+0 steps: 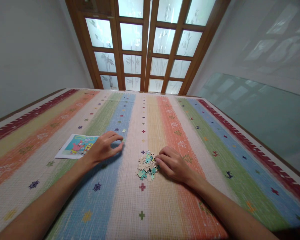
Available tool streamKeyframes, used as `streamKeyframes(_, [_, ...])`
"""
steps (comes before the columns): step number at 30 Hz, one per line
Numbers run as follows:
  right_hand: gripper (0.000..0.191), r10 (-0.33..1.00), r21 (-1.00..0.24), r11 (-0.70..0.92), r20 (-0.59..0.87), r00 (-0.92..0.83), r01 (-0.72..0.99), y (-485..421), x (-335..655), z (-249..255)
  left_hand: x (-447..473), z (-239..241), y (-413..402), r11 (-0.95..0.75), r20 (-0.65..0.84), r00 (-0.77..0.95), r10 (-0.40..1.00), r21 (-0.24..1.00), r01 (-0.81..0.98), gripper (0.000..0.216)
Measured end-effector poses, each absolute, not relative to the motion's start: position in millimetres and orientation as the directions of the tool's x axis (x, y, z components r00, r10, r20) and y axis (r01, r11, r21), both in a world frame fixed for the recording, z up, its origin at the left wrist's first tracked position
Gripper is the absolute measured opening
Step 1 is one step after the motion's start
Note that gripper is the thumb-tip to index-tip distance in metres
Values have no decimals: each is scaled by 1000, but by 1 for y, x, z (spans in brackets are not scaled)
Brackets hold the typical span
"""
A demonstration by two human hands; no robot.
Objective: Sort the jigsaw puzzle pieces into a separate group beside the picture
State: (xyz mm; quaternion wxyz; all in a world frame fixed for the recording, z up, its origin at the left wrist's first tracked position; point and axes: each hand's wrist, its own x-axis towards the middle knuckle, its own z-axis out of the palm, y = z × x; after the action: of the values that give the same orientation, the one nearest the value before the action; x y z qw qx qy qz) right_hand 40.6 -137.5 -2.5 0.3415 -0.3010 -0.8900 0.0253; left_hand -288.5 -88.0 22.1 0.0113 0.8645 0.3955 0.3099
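A small heap of jigsaw pieces [146,165], beige and teal, lies on the striped mat [130,206] in front of me. My right hand [173,164] rests flat on the mat beside the heap, its fingertips touching the heap's right edge and nothing held that I can see. My left hand [103,148] is to the left of the heap, fingers curled, with thumb and fingertips pinched together against the mat; what they pinch is too small to make out. Just left of that hand lies a printed cartoon picture [76,146]. One loose piece [124,130] sits beyond the left fingertips.
The mat has long coloured stripes with small star and cross marks. A wooden door with frosted glass panes [145,46] stands at its far end. White walls rise on both sides, and a glossy floor [270,116] runs along the right.
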Motion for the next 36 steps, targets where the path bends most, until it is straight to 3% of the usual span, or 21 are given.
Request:
streamKeyframes(4, [27, 537, -224, 825, 596, -597, 519, -137, 41, -1, -291, 14, -84, -588, 562, 365, 742, 286, 756, 22])
streamKeyframes(12, [29, 540, -231, 826, 588, -602, 515, -137, 40, -3, -290, 2, -71, -464, 511, 267, 817, 308, 831, 27])
streamKeyframes(19, [27, 534, -220, 829, 585, -611, 514, -137, 42, -4, -283, -8, -56, -422, 428, 295, 854, 238, 875, 31])
streamKeyframes(36, [26, 516, -189, 839, 575, -635, 511, -136, 42, -3, -277, -9, -45, -480, 375, 382, 845, 219, 849, 44])
